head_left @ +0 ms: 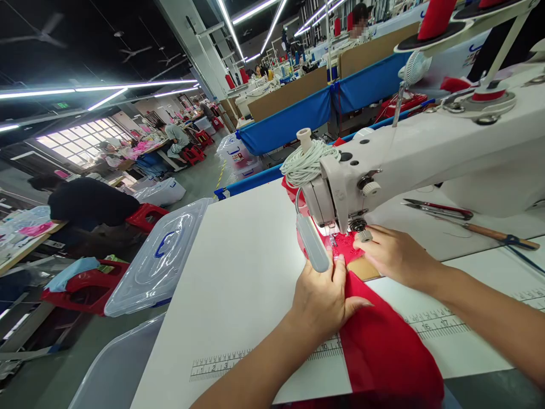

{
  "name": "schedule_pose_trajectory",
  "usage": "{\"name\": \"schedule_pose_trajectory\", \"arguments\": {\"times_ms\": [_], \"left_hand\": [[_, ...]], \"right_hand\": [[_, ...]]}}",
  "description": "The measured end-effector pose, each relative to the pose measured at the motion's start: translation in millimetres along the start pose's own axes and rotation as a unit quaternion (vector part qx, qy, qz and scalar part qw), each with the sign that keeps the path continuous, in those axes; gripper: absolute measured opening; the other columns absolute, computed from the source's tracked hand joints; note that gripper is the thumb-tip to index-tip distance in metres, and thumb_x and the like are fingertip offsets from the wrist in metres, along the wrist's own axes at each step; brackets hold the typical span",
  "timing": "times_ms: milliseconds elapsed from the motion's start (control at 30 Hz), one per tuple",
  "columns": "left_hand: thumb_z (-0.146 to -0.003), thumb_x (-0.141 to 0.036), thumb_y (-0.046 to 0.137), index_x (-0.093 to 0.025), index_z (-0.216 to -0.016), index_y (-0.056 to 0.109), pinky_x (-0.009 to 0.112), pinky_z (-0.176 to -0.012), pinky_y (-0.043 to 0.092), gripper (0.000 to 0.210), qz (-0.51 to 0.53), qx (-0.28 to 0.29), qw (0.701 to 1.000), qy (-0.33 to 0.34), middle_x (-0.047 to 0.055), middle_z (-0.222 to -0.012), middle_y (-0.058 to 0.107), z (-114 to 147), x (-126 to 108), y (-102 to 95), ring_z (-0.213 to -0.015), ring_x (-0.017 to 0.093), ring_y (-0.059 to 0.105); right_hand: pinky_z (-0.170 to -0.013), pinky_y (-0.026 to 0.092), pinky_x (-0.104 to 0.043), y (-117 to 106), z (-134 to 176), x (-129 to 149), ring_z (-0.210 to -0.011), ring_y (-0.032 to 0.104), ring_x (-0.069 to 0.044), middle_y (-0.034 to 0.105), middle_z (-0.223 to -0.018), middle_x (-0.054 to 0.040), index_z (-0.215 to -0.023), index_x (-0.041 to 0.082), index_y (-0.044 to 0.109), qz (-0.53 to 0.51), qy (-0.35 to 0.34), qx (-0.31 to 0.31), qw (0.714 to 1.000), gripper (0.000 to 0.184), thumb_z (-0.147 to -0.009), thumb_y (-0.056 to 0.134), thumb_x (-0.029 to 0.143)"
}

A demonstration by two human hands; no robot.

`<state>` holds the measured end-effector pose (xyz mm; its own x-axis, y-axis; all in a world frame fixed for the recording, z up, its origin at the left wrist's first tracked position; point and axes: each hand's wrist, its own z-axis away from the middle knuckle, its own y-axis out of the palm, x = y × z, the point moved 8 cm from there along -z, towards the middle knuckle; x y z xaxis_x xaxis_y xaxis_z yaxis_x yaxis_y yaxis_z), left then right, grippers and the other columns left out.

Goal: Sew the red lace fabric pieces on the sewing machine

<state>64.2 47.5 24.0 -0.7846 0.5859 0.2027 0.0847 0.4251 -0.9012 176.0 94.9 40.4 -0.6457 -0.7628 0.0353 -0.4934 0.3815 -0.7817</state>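
A white sewing machine [430, 150] reaches in from the right over a piece of red fabric [383, 346]. The fabric runs from under the needle area to the table's front edge and hangs over it. My left hand [321, 295] lies on it just before the presser foot [333, 240], fingers stretched forward and thumb out to the side. To the right of the needle, my right hand [398, 255] pinches the edge of a lacy red part [346, 245]; its fingertips are partly hidden. A grey lamp [313, 243] hangs over my left fingers.
Red-handled snips [443, 210] and a wooden-handled tool [500, 234] lie right of the machine. Pale cord [309, 162] is coiled on its head. A lidded plastic bin [166, 255] stands left of the white table [213, 284], which bears a printed ruler. Other people work farther off.
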Motion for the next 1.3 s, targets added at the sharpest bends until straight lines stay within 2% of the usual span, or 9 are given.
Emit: {"name": "schedule_pose_trajectory", "arguments": {"times_ms": [167, 300, 467, 567, 833, 1100, 1300], "left_hand": [[-0.096, -0.071, 0.015, -0.008, -0.109, 0.069, 0.044, -0.082, 0.051, 0.085, -0.016, -0.040, 0.999, -0.012, 0.020, -0.110, 0.070, -6.0, -0.7, -16.5, -0.096, 0.031, 0.065], [-0.098, -0.066, 0.006, -0.007, -0.109, 0.070, 0.042, -0.087, 0.047, 0.088, -0.001, -0.061, 0.998, -0.014, 0.015, -0.103, 0.071, -5.8, -5.7, -26.7, -0.093, 0.027, 0.065], [-0.098, -0.068, 0.010, -0.006, -0.109, 0.070, 0.042, -0.089, 0.045, 0.087, -0.001, -0.067, 0.998, -0.013, 0.013, -0.094, 0.070, -3.1, -11.1, -26.3, -0.086, 0.026, 0.063], [-0.098, -0.067, 0.011, -0.005, -0.112, 0.069, 0.042, -0.089, 0.044, 0.086, -0.011, -0.067, 0.998, -0.010, 0.015, -0.099, 0.070, -2.4, -11.3, -24.1, -0.089, 0.027, 0.063], [-0.099, -0.066, 0.015, -0.006, -0.115, 0.066, 0.042, -0.087, 0.049, 0.081, 0.007, -0.049, 0.999, -0.017, 0.016, -0.101, 0.070, -4.8, -7.1, -17.5, -0.094, 0.029, 0.064], [-0.097, -0.070, 0.025, -0.005, -0.121, 0.063, 0.041, -0.086, 0.053, 0.079, 0.011, -0.020, 0.999, -0.039, 0.018, -0.110, 0.068, -5.9, 1.5, -6.3, -0.101, 0.030, 0.065], [-0.099, -0.063, 0.035, -0.003, -0.126, 0.060, 0.044, -0.090, 0.052, 0.070, 0.001, 0.007, 0.999, -0.031, 0.020, -0.116, 0.067, -6.1, -1.9, -8.6, -0.102, 0.031, 0.065]], "right_hand": [[-0.053, 0.033, -0.027, -1.3, -0.3, 0.6, -0.066, 0.047, -0.016, 0.054, -0.072, -0.0034, -0.071, 0.019, 0.060, 0.002, 0.009, 0.007, 1.000, 0.028, -0.087, 0.043, 0.003], [-0.057, 0.037, -0.030, -9.7, -0.4, 6.1, -0.073, 0.050, -0.021, 0.059, -0.073, -0.0063, -0.083, 0.018, 0.066, 0.016, -0.004, -0.008, 1.000, 0.029, -0.081, 0.043, 0.001], [-0.076, 0.044, -0.034, -9.2, 4.3, 18.7, -0.088, 0.060, -0.020, 0.072, -0.100, -0.0077, -0.093, 0.018, 0.068, -0.103, -0.055, 0.015, 0.993, 0.032, -0.086, 0.040, 0.005], [-0.084, 0.043, -0.034, -5.2, 7.3, 19.3, -0.093, 0.064, -0.018, 0.074, -0.104, -0.0061, -0.098, 0.018, 0.068, -0.133, -0.056, 0.022, 0.989, 0.032, -0.089, 0.039, 0.006], [-0.078, 0.043, -0.035, -0.2, 7.6, 14.2, -0.091, 0.068, -0.019, 0.076, -0.104, -0.0048, -0.100, 0.018, 0.068, -0.097, -0.057, 0.017, 0.994, 0.033, -0.088, 0.041, 0.005], [-0.076, 0.044, -0.034, 6.2, 3.9, 10.9, -0.086, 0.066, -0.020, 0.075, -0.100, -0.0076, -0.093, 0.018, 0.066, -0.082, -0.046, 0.033, 0.995, 0.023, -0.091, 0.045, 0.010], [-0.077, 0.041, -0.033, 12.2, 4.6, 7.5, -0.088, 0.065, -0.020, 0.073, -0.094, -0.0071, -0.089, 0.021, 0.064, -0.087, -0.016, 0.059, 0.994, 0.023, -0.090, 0.044, 0.009]]}}
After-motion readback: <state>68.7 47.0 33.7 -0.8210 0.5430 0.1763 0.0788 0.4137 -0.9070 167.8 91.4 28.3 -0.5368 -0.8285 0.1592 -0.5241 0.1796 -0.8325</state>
